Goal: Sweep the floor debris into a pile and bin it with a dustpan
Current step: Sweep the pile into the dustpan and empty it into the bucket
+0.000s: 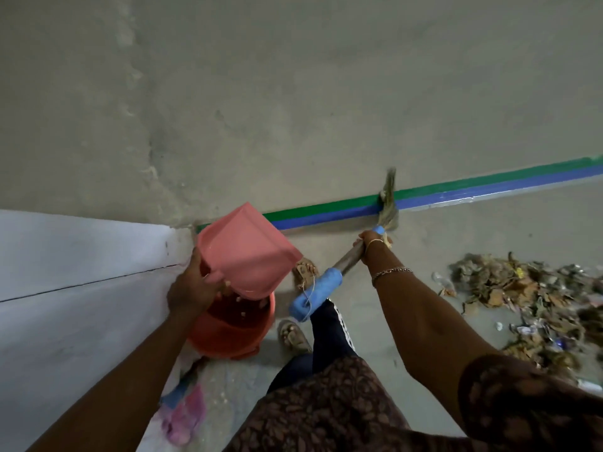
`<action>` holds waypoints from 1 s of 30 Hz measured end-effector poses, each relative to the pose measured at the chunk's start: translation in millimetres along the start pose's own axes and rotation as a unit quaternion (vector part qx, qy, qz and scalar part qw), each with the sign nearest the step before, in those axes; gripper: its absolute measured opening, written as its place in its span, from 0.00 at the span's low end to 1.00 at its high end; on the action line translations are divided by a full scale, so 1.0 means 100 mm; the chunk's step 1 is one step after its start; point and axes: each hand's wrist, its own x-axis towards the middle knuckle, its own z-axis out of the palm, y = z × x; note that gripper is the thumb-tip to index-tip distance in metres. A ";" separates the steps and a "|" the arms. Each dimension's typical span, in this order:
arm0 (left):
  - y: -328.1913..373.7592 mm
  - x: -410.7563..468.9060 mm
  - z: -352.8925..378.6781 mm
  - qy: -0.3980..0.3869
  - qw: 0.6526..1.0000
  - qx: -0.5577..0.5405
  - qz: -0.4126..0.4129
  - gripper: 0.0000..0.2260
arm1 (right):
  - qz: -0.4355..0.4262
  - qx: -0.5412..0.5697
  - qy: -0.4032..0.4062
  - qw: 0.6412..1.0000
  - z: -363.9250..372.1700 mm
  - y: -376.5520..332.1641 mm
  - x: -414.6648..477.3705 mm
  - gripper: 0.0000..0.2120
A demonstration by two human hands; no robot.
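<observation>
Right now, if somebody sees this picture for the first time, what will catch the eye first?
The pink dustpan stands out first, left of the middle: the left hand holds it tilted over an orange bucket. Just to its right, the right hand grips a broom with blue sleeves on its handle. A pile of dry leaves and litter lies on the floor at the far right.

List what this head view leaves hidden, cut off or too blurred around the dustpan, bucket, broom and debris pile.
All in the head view:
1. Inside of the bucket: mostly covered by the tilted dustpan and the left hand, so the fill level is unreadable.
2. Debris pile: cut off by the right edge, and its pieces blur together.
3. Broom: bristles blurred beyond the gripping right hand.
4. Pink item, bottom left: too blurred to identify.
</observation>
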 end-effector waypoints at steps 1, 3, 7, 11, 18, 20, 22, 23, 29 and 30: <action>0.05 -0.01 0.00 0.000 1.000 0.001 0.010 0.46 | 0.003 0.007 0.025 1.000 -0.18 -0.02 -0.04 0.15; 0.13 -0.05 0.01 -0.004 1.000 -0.002 0.029 0.46 | -0.005 0.028 0.076 0.997 -0.48 -0.01 -0.12 0.13; 0.18 -0.16 0.05 -0.010 0.998 -0.018 0.062 0.41 | -0.055 0.063 0.116 0.990 -0.83 0.08 -0.63 0.08; 0.16 -0.40 0.11 0.005 0.995 -0.004 0.098 0.41 | -0.111 0.058 0.056 0.991 -0.99 0.37 -1.02 0.13; -0.03 -0.87 0.36 0.004 0.992 0.018 0.122 0.45 | -0.038 0.003 -0.025 0.999 -1.55 0.86 -1.27 0.15; -0.07 -0.93 0.45 -0.012 0.992 0.020 0.123 0.49 | -0.033 0.033 -0.013 0.999 -1.79 1.00 -1.17 0.15; -0.09 -0.91 0.58 -0.021 0.990 0.028 0.134 0.50 | -0.019 0.057 0.006 0.998 -2.10 1.15 -0.96 0.14; -0.09 -0.87 0.66 -0.028 0.990 0.035 0.136 0.50 | -0.011 0.054 0.024 0.998 -2.27 1.23 -0.83 0.16; -0.09 -0.63 1.28 -0.072 0.985 0.052 0.150 0.54 | 0.001 0.066 0.159 0.985 -3.51 1.50 -0.52 0.12; 0.01 -0.74 1.32 -0.082 0.981 0.075 0.159 0.52 | 0.002 0.080 0.160 0.984 -3.72 1.60 -0.35 0.12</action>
